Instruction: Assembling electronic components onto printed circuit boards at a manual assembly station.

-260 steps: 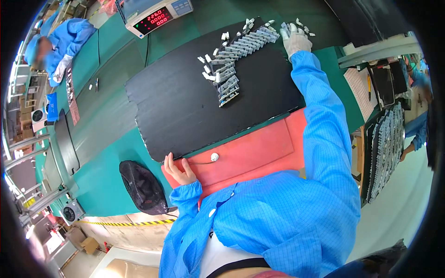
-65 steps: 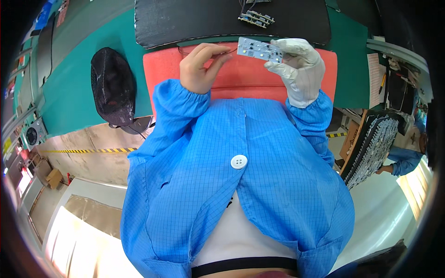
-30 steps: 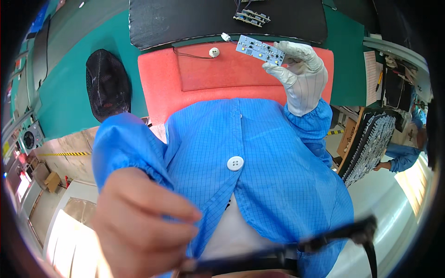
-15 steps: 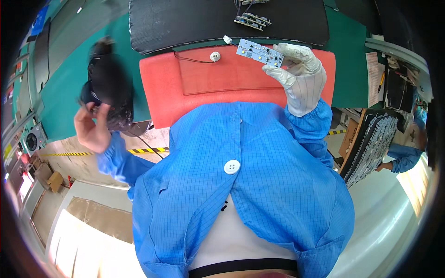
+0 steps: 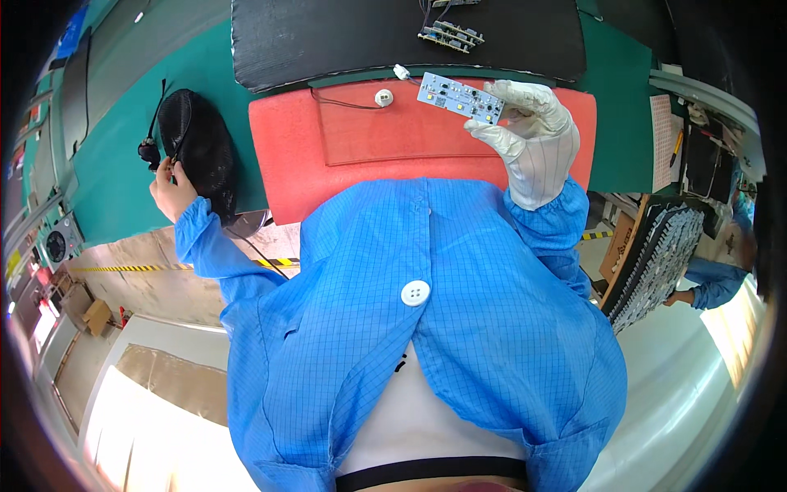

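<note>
My right hand (image 5: 537, 135), in a white glove, pinches the right end of a small white circuit board (image 5: 461, 98) with yellow LEDs and dark components. From the board's left end a short lead runs to a white connector (image 5: 401, 72). My left hand (image 5: 173, 190) is bare. Its thumb and fingers are closed at the lower left edge of a black mesh drawstring pouch (image 5: 197, 148), by its cord. The pouch lies on the green mat; a black cord stopper (image 5: 148, 153) sits just left of it.
A red pad (image 5: 283, 156) with a clear sheet lies before me, with a white round connector (image 5: 383, 98) on a dark wire. Behind is a black board (image 5: 328, 37) holding stacked circuit boards (image 5: 451, 36). At right stand a rack of parts (image 5: 660, 258) and another person's hand (image 5: 679, 297).
The black pouch, blurred in motion before, now lies flat and still. My left hand has moved up and slightly right against its edge. My right hand and the circuit board have barely moved.
</note>
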Demonstrator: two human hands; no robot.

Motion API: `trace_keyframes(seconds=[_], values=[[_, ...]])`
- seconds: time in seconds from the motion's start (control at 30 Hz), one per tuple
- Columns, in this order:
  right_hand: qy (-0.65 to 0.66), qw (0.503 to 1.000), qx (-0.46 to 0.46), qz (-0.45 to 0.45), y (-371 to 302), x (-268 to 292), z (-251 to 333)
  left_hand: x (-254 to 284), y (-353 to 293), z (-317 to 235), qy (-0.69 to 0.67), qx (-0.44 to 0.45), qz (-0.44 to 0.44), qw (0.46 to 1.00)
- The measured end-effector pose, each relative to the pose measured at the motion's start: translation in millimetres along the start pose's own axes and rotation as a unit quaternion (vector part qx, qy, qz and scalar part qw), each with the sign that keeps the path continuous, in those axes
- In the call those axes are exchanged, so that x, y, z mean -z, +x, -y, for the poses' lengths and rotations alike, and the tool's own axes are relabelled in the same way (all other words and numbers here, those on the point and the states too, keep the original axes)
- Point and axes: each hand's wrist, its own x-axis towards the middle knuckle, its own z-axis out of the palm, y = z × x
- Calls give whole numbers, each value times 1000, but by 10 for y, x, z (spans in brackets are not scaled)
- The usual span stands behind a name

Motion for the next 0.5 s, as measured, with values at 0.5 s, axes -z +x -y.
trace_keyframes(seconds=[0.5], values=[[137,988,-75,9,-68,-84,-9,413,-637,-2600,-501,-276,238,785]])
